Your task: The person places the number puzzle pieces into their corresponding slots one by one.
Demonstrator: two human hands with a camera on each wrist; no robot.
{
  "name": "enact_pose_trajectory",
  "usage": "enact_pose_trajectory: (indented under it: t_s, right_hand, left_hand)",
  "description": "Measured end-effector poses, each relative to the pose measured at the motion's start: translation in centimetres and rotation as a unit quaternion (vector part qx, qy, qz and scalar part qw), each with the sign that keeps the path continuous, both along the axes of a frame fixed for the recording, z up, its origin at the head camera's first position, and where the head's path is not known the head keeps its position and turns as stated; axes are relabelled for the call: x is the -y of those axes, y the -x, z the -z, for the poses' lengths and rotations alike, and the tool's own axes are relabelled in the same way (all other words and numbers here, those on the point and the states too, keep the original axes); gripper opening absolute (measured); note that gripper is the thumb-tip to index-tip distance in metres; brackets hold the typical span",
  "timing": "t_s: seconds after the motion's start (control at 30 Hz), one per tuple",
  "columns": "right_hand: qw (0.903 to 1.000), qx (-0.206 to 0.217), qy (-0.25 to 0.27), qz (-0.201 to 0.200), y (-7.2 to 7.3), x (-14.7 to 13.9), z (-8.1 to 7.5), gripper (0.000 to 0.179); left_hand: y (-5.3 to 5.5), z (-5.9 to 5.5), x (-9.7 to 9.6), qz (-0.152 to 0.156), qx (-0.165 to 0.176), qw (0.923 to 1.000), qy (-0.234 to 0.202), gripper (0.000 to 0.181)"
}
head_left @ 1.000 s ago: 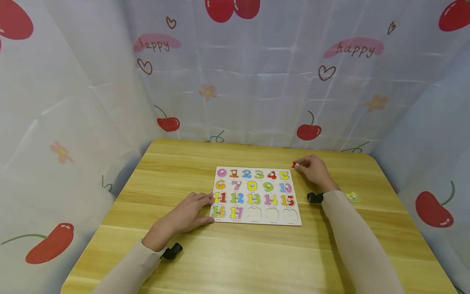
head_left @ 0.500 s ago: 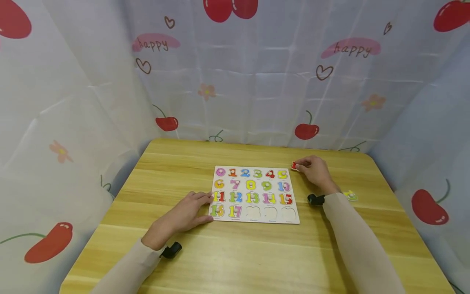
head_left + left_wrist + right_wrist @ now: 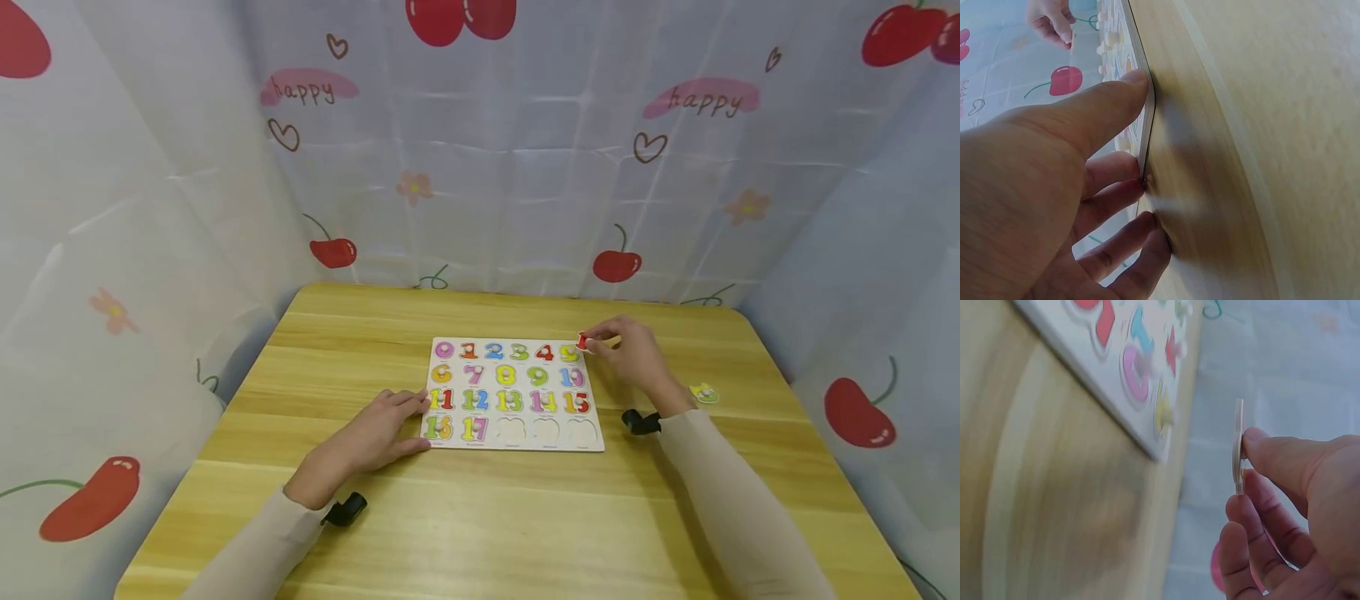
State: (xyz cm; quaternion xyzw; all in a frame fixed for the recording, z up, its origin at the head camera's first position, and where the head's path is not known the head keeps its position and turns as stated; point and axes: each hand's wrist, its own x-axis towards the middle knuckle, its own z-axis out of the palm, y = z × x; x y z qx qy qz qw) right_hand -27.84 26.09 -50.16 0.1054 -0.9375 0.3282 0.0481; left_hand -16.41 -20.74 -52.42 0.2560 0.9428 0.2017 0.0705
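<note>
- Setting: small staged recording booth, not a furnished room.
- Evidence: translucent white curtain (image 3: 525,167), printed with cherries, hearts and "happy", closes in three sides of the table.
- Light wooden table (image 3: 487,517) with rounded corners fills the enclosed space.
- Child's number puzzle board (image 3: 513,393) on the tabletop suggests a play or home-style setup.

White puzzle board (image 3: 600,443) with multicoloured numbers; red piece (image 3: 582,342).
</note>
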Motion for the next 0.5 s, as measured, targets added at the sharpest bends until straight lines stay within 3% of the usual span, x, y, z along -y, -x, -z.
enact_pose_trajectory:
  t_s: [0.3, 0.5]
  right_hand:
    - [0.9962, -0.040, -0.034, -0.069, -3.5, 3.4, -0.8, 0.009]
    - [0.9922, -0.042, -0.033, -0.112, -5.7, 5.8, -0.4, 0.010]
  left_hand:
    - [0.0, -0.2, 0.0, 0.003, -0.006, 1.0000, -0.002, 0.070]
    - [0.1, -0.1, 0.0, 0.005, -0.006, 1.0000, 0.002, 0.071]
